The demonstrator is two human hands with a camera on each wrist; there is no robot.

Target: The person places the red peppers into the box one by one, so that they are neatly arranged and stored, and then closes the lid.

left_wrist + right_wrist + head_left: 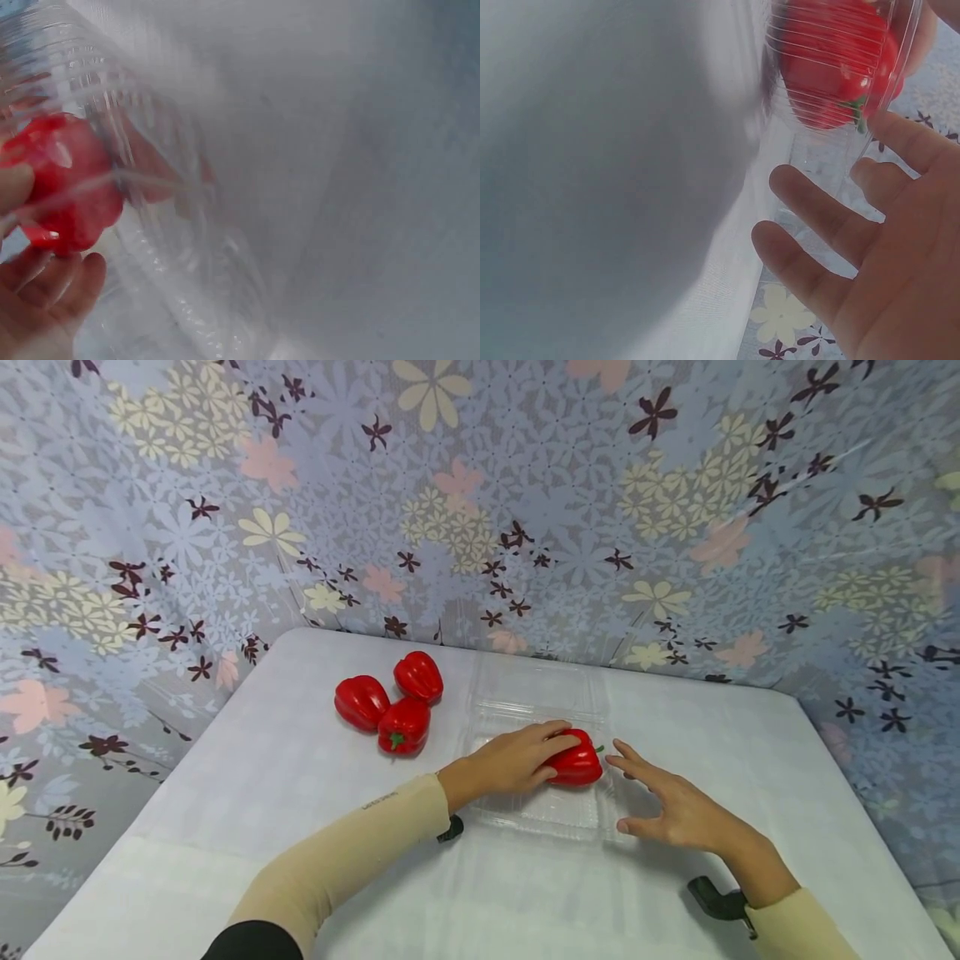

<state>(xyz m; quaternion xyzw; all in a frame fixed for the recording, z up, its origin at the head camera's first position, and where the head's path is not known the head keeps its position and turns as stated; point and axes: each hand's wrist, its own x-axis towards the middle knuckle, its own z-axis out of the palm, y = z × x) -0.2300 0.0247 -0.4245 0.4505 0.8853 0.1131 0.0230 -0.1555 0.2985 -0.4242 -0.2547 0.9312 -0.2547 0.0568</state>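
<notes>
A red bell pepper with a green stem lies on its side in a clear plastic clamshell container. My left hand reaches over the container's left side and grips the pepper between thumb and fingers. In the left wrist view, the fingers curl about the pepper, seen partly through the clear wall. Just right of the container my right hand is held with fingers spread and nothing in it. The right wrist view has that hand beside the container wall, the pepper showing through ribbed plastic.
Three more red bell peppers, one at the back, one at the left and one in front, lie grouped left of the container. The container's lid lies folded back. A white-covered table meets a flowered curtain behind.
</notes>
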